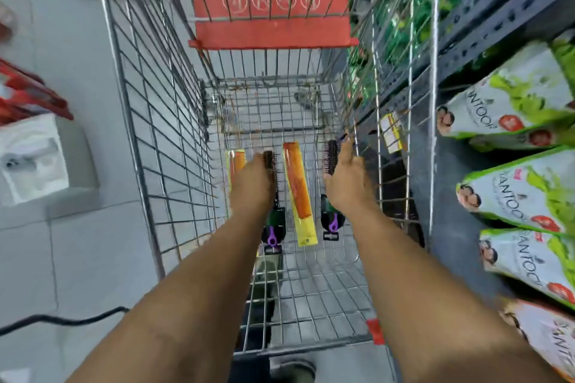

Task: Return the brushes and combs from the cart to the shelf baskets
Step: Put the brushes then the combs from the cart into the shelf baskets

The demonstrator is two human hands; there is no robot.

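Both my arms reach down into a wire shopping cart. On its floor lie an orange comb in yellow packaging in the middle, a second orange comb at the left, and two black round brushes with purple hang loops. My left hand lies over the left brush, fingers on its bristle head. My right hand is over the right brush, fingers spread near its bristles. Whether either hand grips a brush is hidden.
A dark metal shelf runs along the right, stacked with green and white pouches. The cart's red child-seat flap is at the far end. A white box and red packs sit on the tiled floor at left; a black cable crosses it.
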